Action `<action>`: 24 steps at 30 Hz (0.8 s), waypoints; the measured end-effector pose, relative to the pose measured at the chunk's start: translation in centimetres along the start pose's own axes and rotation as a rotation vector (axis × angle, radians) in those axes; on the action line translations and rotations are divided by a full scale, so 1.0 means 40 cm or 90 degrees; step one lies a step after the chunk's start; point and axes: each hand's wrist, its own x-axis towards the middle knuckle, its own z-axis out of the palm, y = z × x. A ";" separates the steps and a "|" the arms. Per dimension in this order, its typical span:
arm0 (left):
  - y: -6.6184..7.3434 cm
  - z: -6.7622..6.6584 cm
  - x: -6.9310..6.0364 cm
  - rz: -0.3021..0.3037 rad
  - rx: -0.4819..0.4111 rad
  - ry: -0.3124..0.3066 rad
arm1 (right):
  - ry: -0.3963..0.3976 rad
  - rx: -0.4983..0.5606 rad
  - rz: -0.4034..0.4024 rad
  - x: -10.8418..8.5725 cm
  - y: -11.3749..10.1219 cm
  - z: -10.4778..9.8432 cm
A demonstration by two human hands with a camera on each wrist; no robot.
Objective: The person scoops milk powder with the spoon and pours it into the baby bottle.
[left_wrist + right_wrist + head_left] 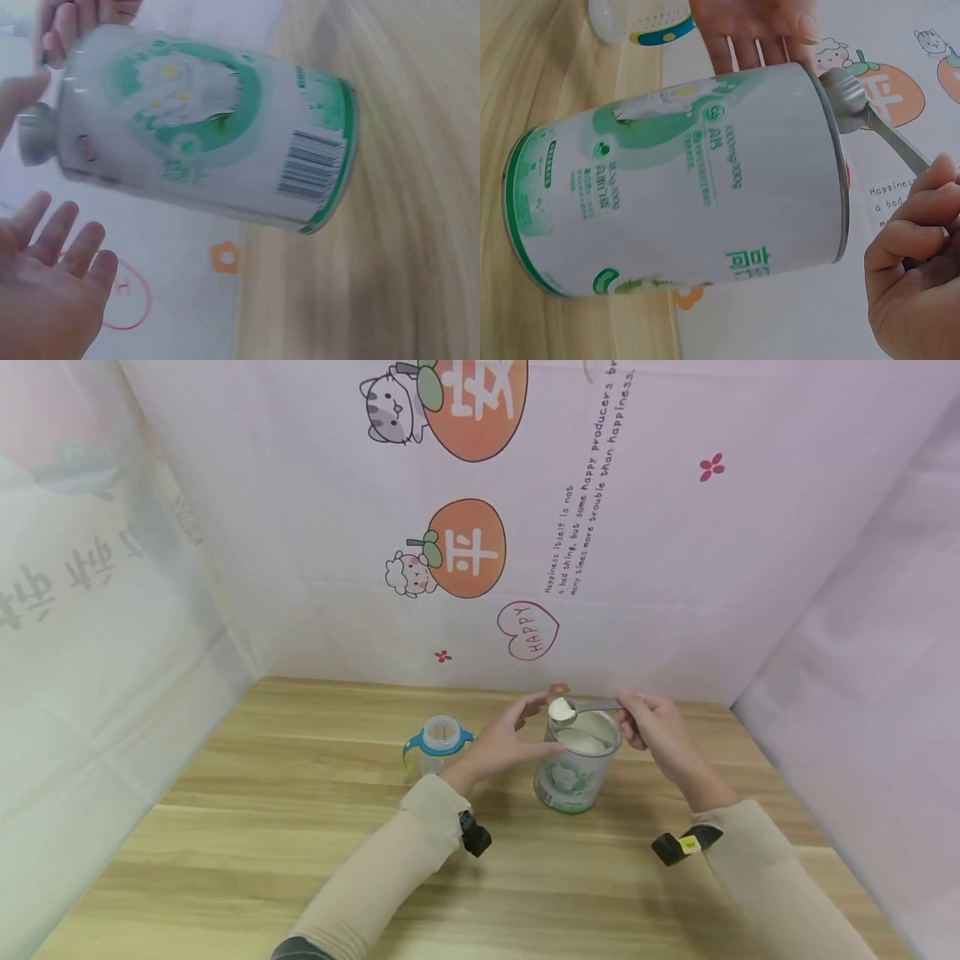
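Note:
A white and green milk powder can stands tilted on the table, its top uncovered and pale powder showing inside. My right hand pinches the handle of a metal spoon, whose bowl holds a heap of white powder over the can's rim. In the right wrist view the spoon lies just past the rim. My left hand is spread beside the can, fingers extended; in the left wrist view its fingers stand apart from the can.
Left of the can stands a clear baby bottle with blue handles and a perforated insert at its mouth, partly behind my left wrist. The wooden table meets a printed cloth wall at the back, with cloth at both sides.

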 end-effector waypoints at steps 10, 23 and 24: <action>0.026 -0.067 -0.037 0.012 0.031 0.044 | -0.013 0.010 -0.007 0.014 -0.029 0.041; 0.032 -0.146 -0.080 0.056 0.025 0.071 | -0.054 0.024 -0.006 0.043 -0.051 0.097; 0.031 -0.151 -0.084 0.059 0.033 0.070 | -0.057 0.024 -0.006 0.045 -0.053 0.102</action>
